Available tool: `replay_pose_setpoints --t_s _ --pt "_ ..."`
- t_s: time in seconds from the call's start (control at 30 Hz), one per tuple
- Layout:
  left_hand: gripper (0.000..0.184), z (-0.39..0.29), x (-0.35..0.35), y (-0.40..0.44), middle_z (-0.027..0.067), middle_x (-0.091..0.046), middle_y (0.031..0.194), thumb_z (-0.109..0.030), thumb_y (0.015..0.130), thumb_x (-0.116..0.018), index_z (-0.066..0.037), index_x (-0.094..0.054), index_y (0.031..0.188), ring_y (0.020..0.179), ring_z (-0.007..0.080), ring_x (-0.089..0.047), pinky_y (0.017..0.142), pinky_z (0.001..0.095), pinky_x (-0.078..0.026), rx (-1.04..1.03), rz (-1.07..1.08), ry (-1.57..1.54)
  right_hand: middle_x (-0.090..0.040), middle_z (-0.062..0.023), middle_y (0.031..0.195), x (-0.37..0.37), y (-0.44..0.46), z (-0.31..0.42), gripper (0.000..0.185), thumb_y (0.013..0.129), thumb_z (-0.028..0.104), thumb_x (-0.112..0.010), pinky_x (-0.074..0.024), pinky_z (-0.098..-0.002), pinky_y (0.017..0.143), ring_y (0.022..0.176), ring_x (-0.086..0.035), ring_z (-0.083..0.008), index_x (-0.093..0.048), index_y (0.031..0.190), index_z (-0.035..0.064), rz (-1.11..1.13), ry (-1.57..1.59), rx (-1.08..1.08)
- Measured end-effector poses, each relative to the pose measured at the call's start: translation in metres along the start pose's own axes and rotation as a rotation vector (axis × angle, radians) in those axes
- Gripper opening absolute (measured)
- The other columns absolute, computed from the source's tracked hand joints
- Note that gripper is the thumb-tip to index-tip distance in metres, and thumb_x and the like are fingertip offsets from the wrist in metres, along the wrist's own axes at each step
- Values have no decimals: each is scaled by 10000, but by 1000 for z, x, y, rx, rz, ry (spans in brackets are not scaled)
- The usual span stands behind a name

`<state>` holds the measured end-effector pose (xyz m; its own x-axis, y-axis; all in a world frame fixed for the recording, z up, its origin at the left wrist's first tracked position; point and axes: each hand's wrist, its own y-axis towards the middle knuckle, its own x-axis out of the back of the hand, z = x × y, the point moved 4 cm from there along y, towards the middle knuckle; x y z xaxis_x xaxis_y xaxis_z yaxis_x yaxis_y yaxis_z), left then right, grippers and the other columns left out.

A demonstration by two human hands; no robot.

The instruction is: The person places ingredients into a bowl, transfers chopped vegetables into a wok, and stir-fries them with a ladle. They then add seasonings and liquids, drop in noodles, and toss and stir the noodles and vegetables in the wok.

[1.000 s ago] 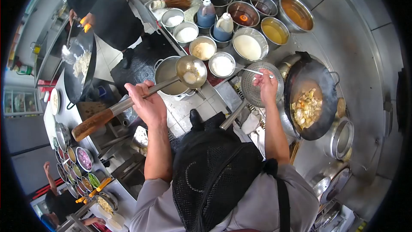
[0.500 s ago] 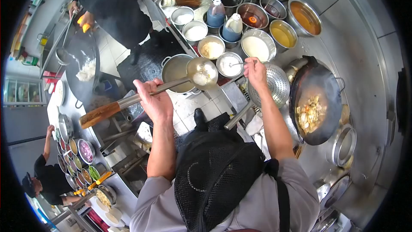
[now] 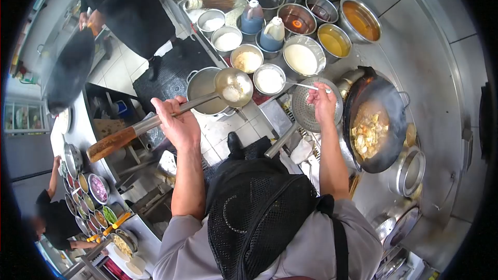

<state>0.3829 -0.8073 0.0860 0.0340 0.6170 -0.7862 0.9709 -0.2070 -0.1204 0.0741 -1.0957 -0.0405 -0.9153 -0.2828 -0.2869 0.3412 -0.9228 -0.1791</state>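
My left hand (image 3: 179, 124) holds a long ladle (image 3: 234, 87) by its metal shank, with the wooden handle end pointing left. The ladle's bowl has a little white stuff in it and hangs over a steel pot (image 3: 199, 80). My right hand (image 3: 322, 105) pinches a small metal spoon (image 3: 306, 86), whose tip reaches back towards a bowl of white powder (image 3: 270, 79). Below that hand lies a perforated strainer (image 3: 302, 105). To its right a black wok (image 3: 395, 148) contains steaming chopped food (image 3: 369, 135).
Seasoning bowls, two squeeze bottles (image 3: 273, 33) and a bamboo brush (image 3: 218, 2) stand at the back. A person (image 3: 129, 10) tilts another wok (image 3: 70, 72) at upper left. A second person (image 3: 59, 218) works beside ingredient tubs (image 3: 98, 187) at lower left.
My right hand has moved right and slightly down, taking the spoon out of the white powder bowl. The ladle stays over the pot. The other person's wok has lifted and tilted.
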Motion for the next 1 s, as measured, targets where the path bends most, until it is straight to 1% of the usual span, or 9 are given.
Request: replay_pose_setpoints --t_s 0.13,0.23,0.33,0.4,0.53,0.6,0.7,0.83,1.0 --pt "435 8 -6 -2 -21 -344 667 -380 1009 -621 -124 -436 709 686 131 -356 812 329 -429 34 -25 -13 -679 -114 848 -14 -2 11 296 1034 294 -581 -540 -298 563 609 -613 -148 -617 1124 14 43 50 62" --pt "442 13 -2 1 -21 -329 665 -386 1014 -610 -124 -435 704 678 130 -350 812 327 -437 98 -22 -111 -666 -98 824 -29 1 20 295 1049 297 -548 -534 -283 551 607 -611 -133 -618 1125 20 36 -152 96" --pt "459 6 0 -2 -20 -322 665 -393 1009 -616 -124 -425 690 673 128 -345 814 319 -439 59 11 -86 -651 -78 804 -52 4 24 310 1055 301 -520 -527 -279 536 591 -606 -126 -626 1103 14 38 -350 48" --pt "469 3 -1 0 -16 -337 665 -394 1010 -614 -123 -420 679 685 126 -358 822 313 -440 68 21 -72 -653 -76 798 -74 11 23 308 1049 292 -523 -528 -279 531 589 -610 -124 -634 1084 7 133 -596 109" --pt "454 -5 -1 0 -14 -365 669 -382 1012 -614 -122 -426 691 683 121 -366 830 318 -443 6 -10 -26 -652 -91 799 -78 25 1 291 1043 269 -525 -528 -278 530 590 -617 -127 -636 1080 3 185 -628 108" --pt "437 -7 5 2 -16 -360 668 -381 1010 -618 -123 -431 711 676 120 -358 828 319 -442 -13 -29 -12 -657 -100 813 -60 24 -4 275 1040 258 -536 -523 -281 524 590 -620 -136 -636 1087 6 101 -364 24" --pt "430 -8 5 3 -18 -355 666 -383 1010 -619 -127 -425 724 677 120 -357 827 320 -441 -21 -23 -6 -656 -105 824 -31 19 0 262 1036 253 -552 -521 -290 528 598 -614 -145 -630 1106 13 34 -177 -62" --pt "434 -3 1 2 -19 -349 665 -383 1010 -619 -131 -417 720 675 120 -355 828 323 -440 -14 -7 -9 -657 -110 833 1 13 0 284 1036 269 -571 -524 -311 550 618 -603 -156 -613 1125 3 44 9 -36" --pt "433 3 -8 1 -18 -358 659 -372 1012 -618 -133 -425 707 662 121 -356 820 324 -443 2 -45 -2 -666 -116 843 10 7 0 278 1043 255 -562 -525 -320 555 617 -605 -165 -612 1116 -9 27 71 -45"
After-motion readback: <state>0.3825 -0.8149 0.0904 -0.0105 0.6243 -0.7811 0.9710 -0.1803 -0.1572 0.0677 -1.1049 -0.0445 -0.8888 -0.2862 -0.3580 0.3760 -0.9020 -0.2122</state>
